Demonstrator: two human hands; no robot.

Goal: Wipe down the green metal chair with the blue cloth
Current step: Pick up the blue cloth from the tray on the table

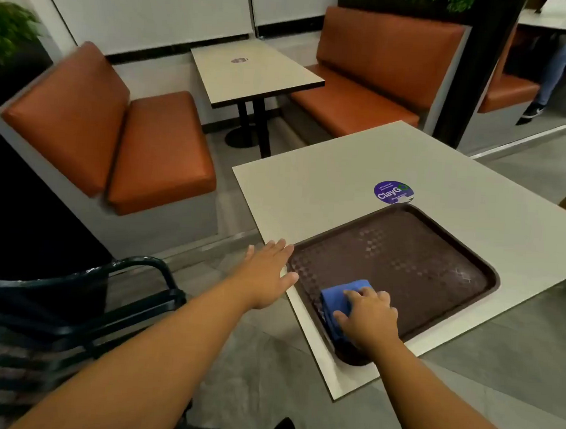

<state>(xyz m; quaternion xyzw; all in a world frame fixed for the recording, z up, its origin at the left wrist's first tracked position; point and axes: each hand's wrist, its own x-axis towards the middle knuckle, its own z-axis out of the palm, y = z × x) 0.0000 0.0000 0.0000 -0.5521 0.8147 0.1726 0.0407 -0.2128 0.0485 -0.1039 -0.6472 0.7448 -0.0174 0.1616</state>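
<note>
Both forearms fill the foreground, cut off at the bottom edge. I see my right hand [370,314] curled down over the blue cloth [337,302], fingers and thumb pinching the folded soft wad; its lower part is hidden under the palm. Cloth sits in the near corner of one brown tray [437,255], rounded corners, woven-pattern surface, on the pale smooth counter [326,170]. Left hand [268,272] is flat, fingers straight and spread, holding nothing, fingertips just reaching the tray's left rim. Green metal chair [84,295] lies lower left, dark tubular armrest and slats, blurred, mostly cut off. One round purple sticker [393,192] beyond the tray, small print unreadable.
</note>
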